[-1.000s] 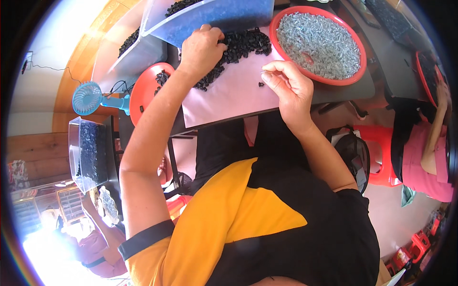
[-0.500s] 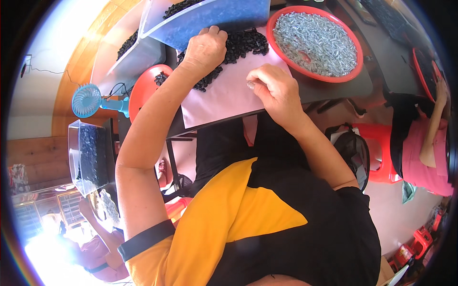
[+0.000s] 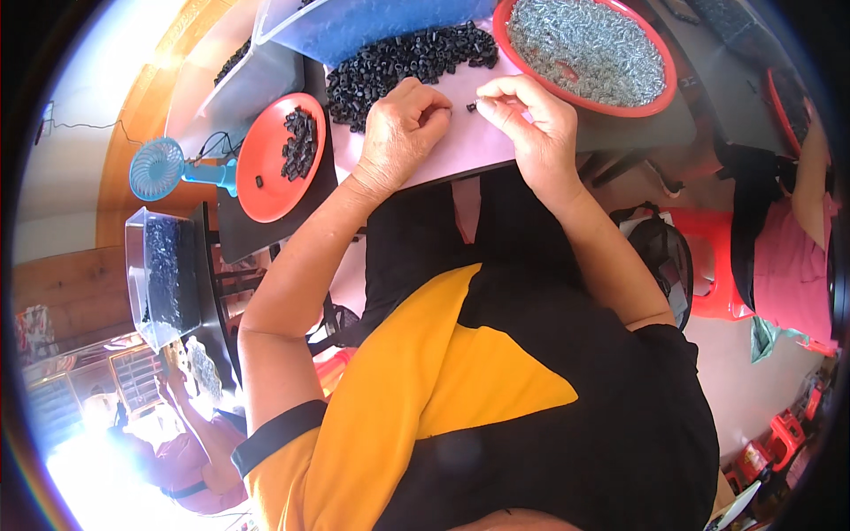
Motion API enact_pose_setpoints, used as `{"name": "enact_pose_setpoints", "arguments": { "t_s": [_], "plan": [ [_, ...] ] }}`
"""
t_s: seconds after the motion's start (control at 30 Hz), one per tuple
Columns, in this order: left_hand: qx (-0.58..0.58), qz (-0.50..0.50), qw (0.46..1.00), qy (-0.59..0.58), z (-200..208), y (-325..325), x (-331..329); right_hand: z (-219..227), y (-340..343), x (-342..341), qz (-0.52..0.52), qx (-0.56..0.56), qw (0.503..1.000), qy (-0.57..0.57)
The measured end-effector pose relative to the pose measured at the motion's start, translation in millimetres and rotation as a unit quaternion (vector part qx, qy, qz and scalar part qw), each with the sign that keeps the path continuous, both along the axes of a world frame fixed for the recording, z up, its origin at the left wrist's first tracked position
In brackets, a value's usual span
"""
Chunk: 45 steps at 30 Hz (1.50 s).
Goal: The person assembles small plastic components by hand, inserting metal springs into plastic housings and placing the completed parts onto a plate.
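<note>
My left hand (image 3: 403, 133) is closed, thumb toward its curled index finger, beside the near edge of a heap of small black parts (image 3: 407, 66). Whatever it may hold is hidden in the fingers. To its right, my right hand (image 3: 536, 133) pinches with thumb and forefinger over the pale pink sheet (image 3: 452, 146). A small dark piece (image 3: 472, 107) shows at its thumb tip. Beyond that hand stands a round red tray (image 3: 666, 93) full of small shiny, silvery-clear pieces.
An orange-red plate (image 3: 252, 168) with some black parts lies left of the sheet. A blue-tinted clear bin (image 3: 381, 31) stands behind the heap. Farther left are a blue fan (image 3: 158, 170) and another clear bin (image 3: 159, 283). A co-worker in pink (image 3: 792, 274) sits at the right.
My left hand has drawn back from the heap toward me and the right hand. My right hand has moved slightly up and right. A dark piece now shows at its fingertips.
</note>
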State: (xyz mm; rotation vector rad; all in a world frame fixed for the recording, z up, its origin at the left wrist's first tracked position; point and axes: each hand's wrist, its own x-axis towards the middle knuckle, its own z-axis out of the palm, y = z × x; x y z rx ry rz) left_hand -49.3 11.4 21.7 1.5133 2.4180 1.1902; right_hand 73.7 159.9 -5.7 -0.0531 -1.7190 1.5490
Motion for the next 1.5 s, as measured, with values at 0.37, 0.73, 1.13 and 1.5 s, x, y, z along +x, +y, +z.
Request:
{"name": "enact_pose_setpoints", "arguments": {
  "t_s": [0.37,0.73,1.13,1.5],
  "plan": [
    [-0.022,0.043,0.975,0.215,-6,-10,9,-4,3,-4,-0.004,0.046,0.999,0.009],
    [-0.035,0.073,0.954,0.289,-15,6,19,-2,1,-4,0.002,0.052,0.999,0.000],
    [0.093,0.079,0.992,-0.035,-9,-10,47,12,0,3,0.081,0.176,0.981,-0.018],
    [0.191,0.045,0.883,-0.426,23,-40,106,26,-36,46,-0.074,0.359,0.922,0.124]
  ]
}}
